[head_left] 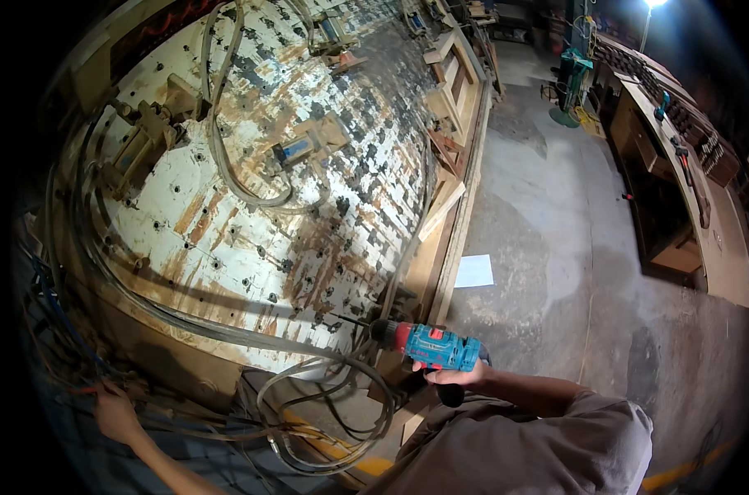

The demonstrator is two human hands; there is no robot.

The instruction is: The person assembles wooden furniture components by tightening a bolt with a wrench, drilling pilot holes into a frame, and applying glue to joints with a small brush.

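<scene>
Right grip [467, 374], lower centre, closed round the handle of a blue-and-red drill [442, 348], presumably to steady its leftward-pointing bit [350, 319]; left grip [115, 414], lower left, beside an orange cable [82, 390], whether holding it cannot be told; grey hoses [218, 332], skirting the pitted white panel [251, 239], looped lower centre, seemingly gathering slack.

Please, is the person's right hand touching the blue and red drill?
Touching. The head view shows it plainly: the right hand is closed around the drill, just below its blue body.
</scene>
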